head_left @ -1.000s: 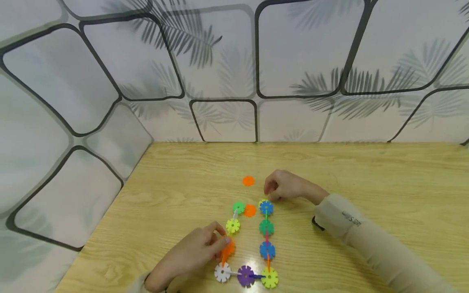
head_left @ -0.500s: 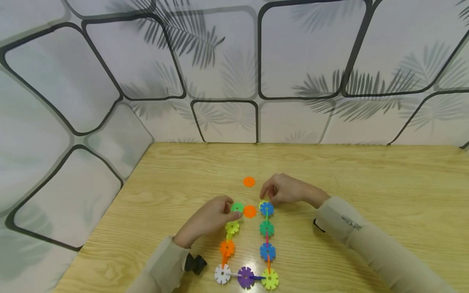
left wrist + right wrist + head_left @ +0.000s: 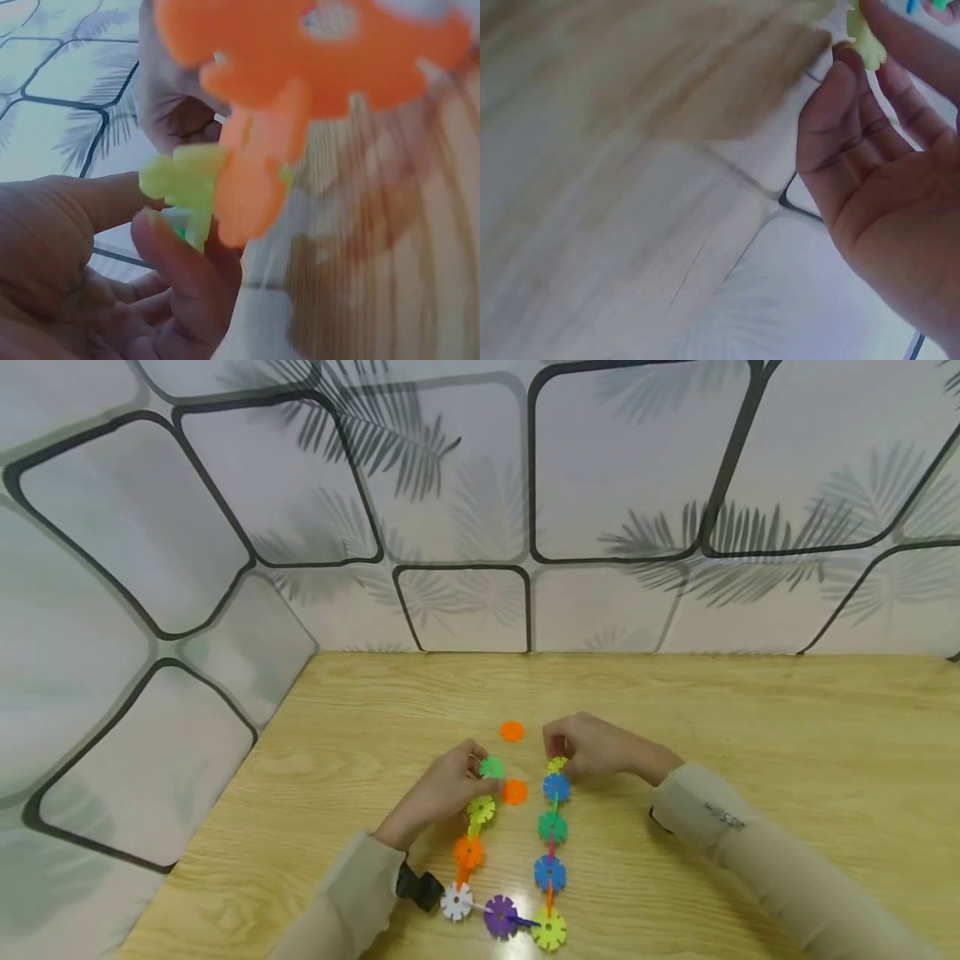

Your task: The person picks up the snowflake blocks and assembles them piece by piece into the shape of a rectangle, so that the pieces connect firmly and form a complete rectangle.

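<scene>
A U-shaped chain of notched plastic snowflake discs runs between the two hands in the head view. My left hand [image 3: 450, 785] pinches the green disc [image 3: 492, 767] at the chain's left end. In the left wrist view an orange disc [image 3: 330, 52] and a yellow one [image 3: 191, 176] hang close to the camera, and the green disc is mostly hidden by the fingers. My right hand [image 3: 596, 747] pinches a yellow disc [image 3: 557, 765] at the right end, just above a blue disc [image 3: 557, 788]. That yellow disc [image 3: 867, 45] sits between thumb and finger in the right wrist view.
A loose orange disc [image 3: 514, 792] lies between the chain's ends, near the left thumb. Farther back on the wooden table [image 3: 750, 710] is another orange disc [image 3: 512, 731]. A purple disc [image 3: 501, 917] lies along the chain's near side. A patterned wall stands behind.
My left hand has moved from the chain's orange disc up to the green disc, which has risen slightly with the left side. My right hand has shifted slightly right, with the yellow disc showing more.
</scene>
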{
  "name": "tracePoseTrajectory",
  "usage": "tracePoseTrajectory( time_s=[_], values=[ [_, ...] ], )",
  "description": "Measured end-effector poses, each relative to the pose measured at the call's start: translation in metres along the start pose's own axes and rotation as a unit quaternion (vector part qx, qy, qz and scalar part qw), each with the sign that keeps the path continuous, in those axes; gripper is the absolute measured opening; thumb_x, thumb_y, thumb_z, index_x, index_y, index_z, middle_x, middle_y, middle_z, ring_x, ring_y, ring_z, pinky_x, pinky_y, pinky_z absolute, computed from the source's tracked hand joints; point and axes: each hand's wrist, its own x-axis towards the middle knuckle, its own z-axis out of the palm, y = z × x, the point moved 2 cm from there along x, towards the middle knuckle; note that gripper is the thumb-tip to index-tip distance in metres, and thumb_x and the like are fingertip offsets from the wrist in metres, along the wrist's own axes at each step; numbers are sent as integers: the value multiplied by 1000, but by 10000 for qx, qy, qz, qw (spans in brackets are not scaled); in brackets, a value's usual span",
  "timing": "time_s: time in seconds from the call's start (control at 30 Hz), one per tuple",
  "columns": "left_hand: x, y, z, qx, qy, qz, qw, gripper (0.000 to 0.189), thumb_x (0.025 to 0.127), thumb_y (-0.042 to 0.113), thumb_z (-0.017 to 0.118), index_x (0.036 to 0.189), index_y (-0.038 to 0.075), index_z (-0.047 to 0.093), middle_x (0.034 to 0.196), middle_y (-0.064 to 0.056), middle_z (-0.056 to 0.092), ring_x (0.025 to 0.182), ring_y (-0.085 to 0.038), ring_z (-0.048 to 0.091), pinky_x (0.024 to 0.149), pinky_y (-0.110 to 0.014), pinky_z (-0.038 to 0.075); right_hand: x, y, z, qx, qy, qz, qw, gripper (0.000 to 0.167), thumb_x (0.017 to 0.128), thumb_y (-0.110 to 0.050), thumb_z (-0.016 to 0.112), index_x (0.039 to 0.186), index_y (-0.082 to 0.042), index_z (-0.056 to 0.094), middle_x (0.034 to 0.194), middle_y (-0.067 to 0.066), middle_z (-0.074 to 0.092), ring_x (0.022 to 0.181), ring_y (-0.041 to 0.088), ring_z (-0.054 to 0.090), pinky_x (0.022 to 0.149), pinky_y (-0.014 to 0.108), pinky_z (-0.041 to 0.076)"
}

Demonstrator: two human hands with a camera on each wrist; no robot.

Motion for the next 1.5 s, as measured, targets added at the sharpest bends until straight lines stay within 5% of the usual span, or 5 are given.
tracePoseTrajectory(
  time_s=[0.17, 0.5, 0.9, 1.17, 1.5],
  values=[
    [8, 7, 12, -771, -28, -146, 9969, 43, 98, 14, 69, 129, -4, 45, 110, -18, 59, 46, -16, 49, 47, -28, 50, -12, 4, -14, 418, 471, 210, 9978, 17, 83, 13, 70, 85, -3, 65, 75, 0, 62, 62, 12, 54, 59, 29, 50],
    [29, 22, 38, -1712, -469, 82, 9841, 51, 100, 12, 65, 142, 0, 39, 110, -15, 59, 80, -18, 59, 52, -24, 51, -34, 6, -28, 1566, 1040, 329, 9816, 8, 95, 9, 60, 90, 6, 66, 81, 17, 69, 69, 35, 68, 65, 40, 60],
    [38, 29, 52, -1919, -565, 332, 9792, 50, 98, 15, 70, 140, 4, 46, 109, -16, 54, 80, -20, 61, 56, -30, 57, -46, -4, -22, 1418, 1283, 332, 9810, 12, 95, 12, 60, 85, 7, 66, 80, 12, 72, 76, 34, 71, 70, 40, 60],
    [39, 29, 50, -2250, -647, 424, 9713, 28, 110, 13, 44, 125, -7, 56, 109, -20, 63, 83, -18, 63, 62, -30, 59, -47, -5, -18, 1384, 1447, 227, 9795, 13, 94, 13, 61, 85, 6, 66, 84, 16, 72, 79, 34, 73, 70, 39, 60],
    [41, 27, 47, -1973, -519, 384, 9782, 20, 108, 11, 51, 105, -5, 62, 90, -7, 64, 73, -12, 61, 59, -26, 56, -45, -9, -11, 764, 1639, -157, 9834, 17, 92, 16, 62, 83, 4, 68, 83, 13, 72, 77, 29, 74, 67, 35, 60]
  ],
)
